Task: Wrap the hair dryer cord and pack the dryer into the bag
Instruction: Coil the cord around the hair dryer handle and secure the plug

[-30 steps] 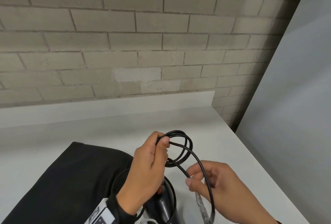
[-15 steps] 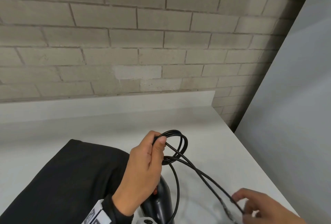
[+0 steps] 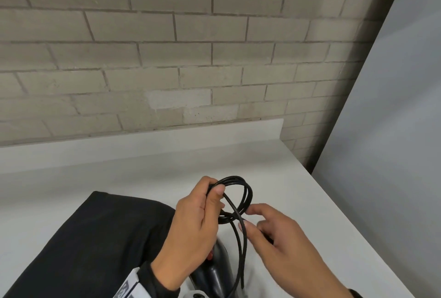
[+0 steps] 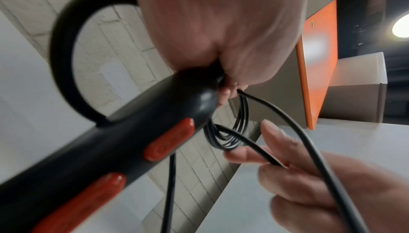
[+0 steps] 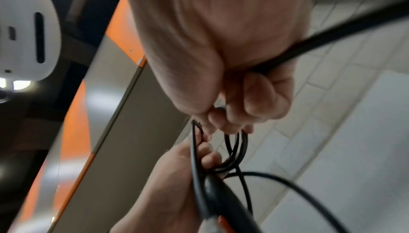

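A dark hair dryer with red buttons stands handle-up at the bottom of the head view. My left hand grips the end of its handle together with several small loops of black cord. My right hand is just right of the coil and pinches the loose strand of cord, which trails down past the dryer. The black bag lies flat on the white counter, left of both hands. The plug is not visible.
A brick wall rises behind the counter's low white backsplash. The counter's right edge drops off to a grey floor. An orange and grey panel shows in the wrist views.
My right hand, which had swung out low to the right along the cord, has come back up to the coil with the strand. The left hand stays on the loops.
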Available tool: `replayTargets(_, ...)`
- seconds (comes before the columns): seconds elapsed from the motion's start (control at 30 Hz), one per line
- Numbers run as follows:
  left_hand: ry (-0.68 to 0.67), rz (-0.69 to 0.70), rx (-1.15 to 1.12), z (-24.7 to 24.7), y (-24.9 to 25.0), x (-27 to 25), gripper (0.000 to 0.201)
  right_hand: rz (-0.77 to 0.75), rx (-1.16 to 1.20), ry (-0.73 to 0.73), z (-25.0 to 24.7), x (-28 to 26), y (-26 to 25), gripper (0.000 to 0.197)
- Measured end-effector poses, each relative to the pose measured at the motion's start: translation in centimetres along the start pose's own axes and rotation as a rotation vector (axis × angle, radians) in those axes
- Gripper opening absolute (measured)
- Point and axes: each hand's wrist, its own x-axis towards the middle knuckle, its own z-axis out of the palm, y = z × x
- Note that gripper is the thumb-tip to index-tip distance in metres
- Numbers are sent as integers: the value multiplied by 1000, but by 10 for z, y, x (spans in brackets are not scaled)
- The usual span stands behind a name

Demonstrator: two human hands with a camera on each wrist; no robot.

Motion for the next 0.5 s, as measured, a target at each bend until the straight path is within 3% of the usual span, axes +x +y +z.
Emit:
replayTargets(0.03, 20, -2, -3, -3, -1, 1, 31, -10, 14, 0, -5, -2, -2, 6)
replayTargets(0.17, 111, -59, -60, -14, -5, 5, 28, -31, 185, -93, -33, -17, -21, 19)
replayTargets(0.27, 174, -108, -76, -21, -11, 7, 29, -26, 384, 58, -60, -36, -8, 53)
replayTargets(0.3, 187, -126, -100, -23, -12, 7, 29, -33, 439, 136, -67, -40, -9, 50)
replayTargets(0.37, 183, -146, -155, -22, -12, 7, 30, -89, 531, 189, -77, -51, 3, 6)
replayTargets(0.4, 175, -152, -181, -22, -11, 7, 31, -115, 475, 222, -83, -56, 20, 21)
replayTargets(0.47, 167, -173, -234, -19, -9, 7, 30, -71, 576, -121, -86, -55, 29, 42)
replayTargets(0.5, 167, -185, -255, -19, -8, 7, 29, -71, 663, -6, -86, -45, 29, 44)
